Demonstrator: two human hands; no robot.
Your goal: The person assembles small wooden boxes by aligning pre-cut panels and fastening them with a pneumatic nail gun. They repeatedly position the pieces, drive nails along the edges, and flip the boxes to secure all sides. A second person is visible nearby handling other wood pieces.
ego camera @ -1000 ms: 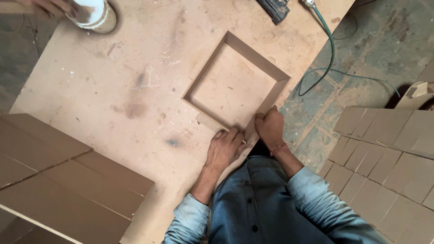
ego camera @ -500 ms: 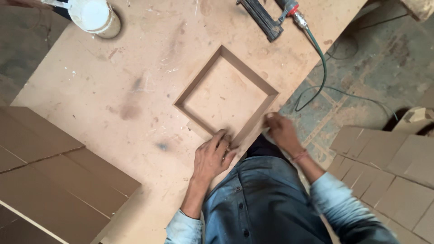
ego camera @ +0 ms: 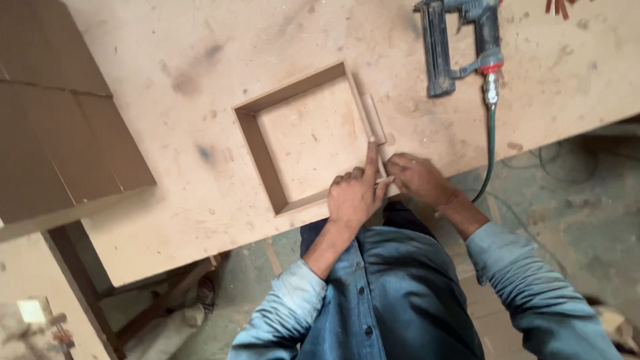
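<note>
A shallow square frame (ego camera: pixel 303 137) of thin brown board strips lies flat on the desk (ego camera: pixel 167 53). At the frame's near corner, the left hand (ego camera: pixel 353 193) presses one extended finger on a strip. Beside it, the right hand (ego camera: pixel 417 179) is curled, pinching that corner's edge.

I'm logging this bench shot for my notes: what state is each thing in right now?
Square frame: lying flat on the workbench, right side strip tilted, not seated.
Left hand: index finger stretched along that strip.
Right hand: fingers pinched at the frame's near right corner.
Nail gun: lying on the bench, unheld, hose attached.
Workbench: dusty, stained.
</note>
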